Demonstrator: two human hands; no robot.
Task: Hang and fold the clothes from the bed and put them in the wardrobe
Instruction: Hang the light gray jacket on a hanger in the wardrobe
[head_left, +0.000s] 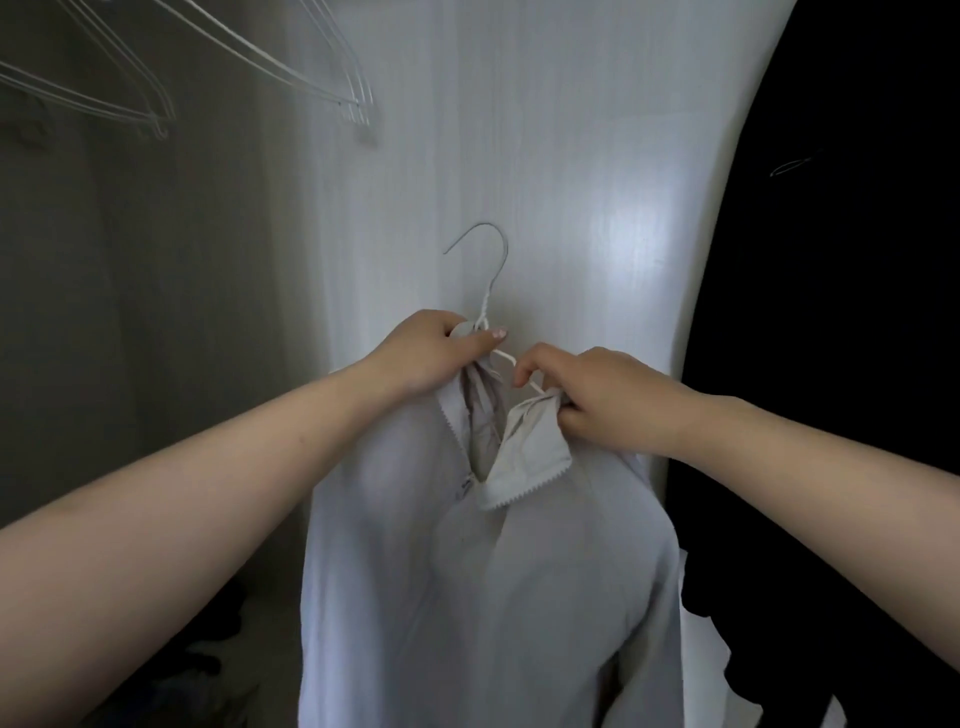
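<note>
Two hands up at centre frame, both on one pale shirt (488, 571) being fitted to a white wire hanger (485, 291).

Left hand (426, 353): fingers curled, thumb pressed across the top, gripping the shirt's left collar side bunched against the hanger neck, just under the twisted wire.

Right hand (597, 395): fingers curled, pinching the right collar edge where the hanger's right arm runs into the fabric. Index finger hooked near the wire; cannot tell if it touches.

Hanger hook is free, pointing up and left, caught on nothing. It sits in front of the white wardrobe panel (545, 156), which fills the far centre.

Shirt hangs straight down from both grips, neckline open, right collar flap (524, 467) folded outward showing a scalloped trim. Lower hem runs out of frame at the bottom.

Several empty wire hangers (156, 104) hang top left, inside the darker wardrobe interior. Dark clothes (223, 623) lie low left, blurred. Right side is a black mass (831, 364), detail unreadable.
</note>
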